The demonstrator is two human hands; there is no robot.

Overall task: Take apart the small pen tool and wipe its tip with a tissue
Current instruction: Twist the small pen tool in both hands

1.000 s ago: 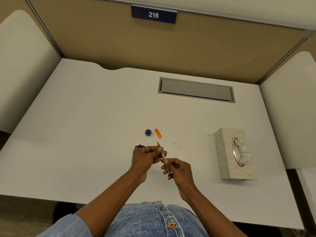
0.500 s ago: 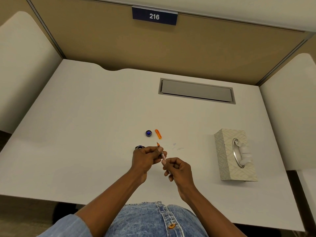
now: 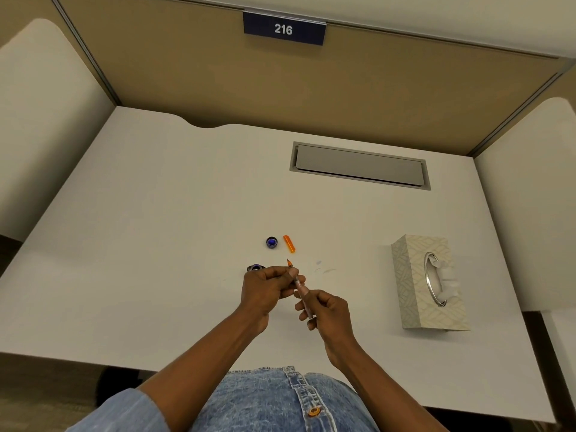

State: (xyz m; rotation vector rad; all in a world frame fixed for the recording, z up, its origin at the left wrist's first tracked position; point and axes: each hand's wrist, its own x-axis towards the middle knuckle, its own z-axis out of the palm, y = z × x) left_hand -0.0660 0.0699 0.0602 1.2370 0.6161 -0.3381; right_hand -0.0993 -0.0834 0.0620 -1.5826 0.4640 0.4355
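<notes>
Legible marking: one dark blue sign (image 3: 284,29) on the partition at 12 o'clock, reading "216" in white. No brand can be read on any other item; the tissue box (image 3: 411,275) carries only a pale leaf pattern.

Task item: the pen tool (image 3: 300,284) is held above the white desk (image 3: 156,213), just 6 o'clock of centre, with its orange tip pointing toward 11 o'clock. The left hand (image 3: 265,286) pinches the front section just behind the tip. The right hand (image 3: 325,310) pinches the rear of the barrel between thumb and fingertips. The two hands are just beside each other.

Other items: an orange cap (image 3: 289,243) lies at 12 o'clock of the left hand, with a dark round lid (image 3: 271,242) just beside it at its 9 o'clock. A small jar (image 3: 256,267) is partly hidden behind the left knuckles (contents cannot be told). Faint smudges (image 3: 324,269) mark the desk at 3 o'clock of the tip. The tissue box lies well apart at 3 o'clock, a tissue (image 3: 448,275) showing at its opening. A grey hatch (image 3: 360,165) sits at 1 o'clock.

Against the earlier frames: both pinches are unchanged, the pen shows no separation, and cap, lid and box have not moved.
</notes>
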